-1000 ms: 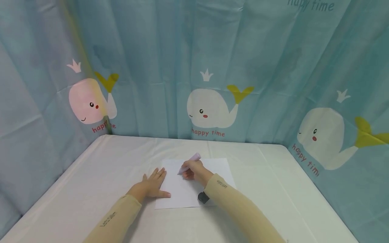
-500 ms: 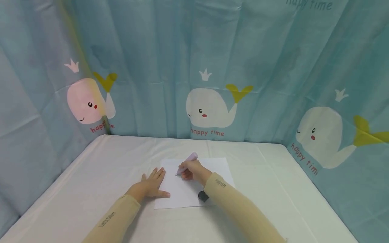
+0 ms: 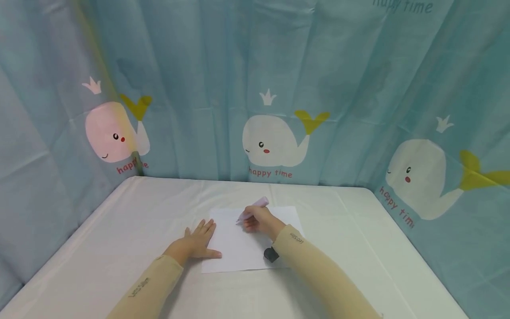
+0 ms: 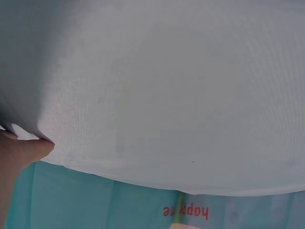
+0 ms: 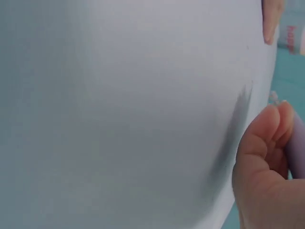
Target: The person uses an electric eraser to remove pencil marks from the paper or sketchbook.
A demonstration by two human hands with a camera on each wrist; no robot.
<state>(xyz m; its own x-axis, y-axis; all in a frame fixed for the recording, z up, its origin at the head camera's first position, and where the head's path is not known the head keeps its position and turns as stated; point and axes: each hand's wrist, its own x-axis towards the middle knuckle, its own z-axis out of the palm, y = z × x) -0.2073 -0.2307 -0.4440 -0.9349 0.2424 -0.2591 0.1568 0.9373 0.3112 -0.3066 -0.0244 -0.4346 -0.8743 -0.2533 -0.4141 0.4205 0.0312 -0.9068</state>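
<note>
A sheet of white paper [image 3: 231, 254] lies on the table in the head view. On its left edge rests my left hand [image 3: 195, 243], palm down with the fingers spread. My right hand [image 3: 260, 219] pinches a light purple marker [image 3: 261, 202] above the upper middle of the paper, its tip pointing down and left. Whether the tip touches the paper I cannot tell. In the right wrist view the thumb and a finger close round the marker [image 5: 298, 148]. No drawn line is plain to see on the sheet.
A white cloth covers the table [image 3: 159, 199]. A small black piece [image 3: 271, 254] shows beneath the right sleeve [image 3: 314, 261], over the paper. Behind and at both sides hangs a blue curtain [image 3: 223, 88] printed with whales.
The marker tip moved slightly left and down, then back right and up with my right hand. The black piece shifted right along with the sleeve. My left hand stays on the paper.
</note>
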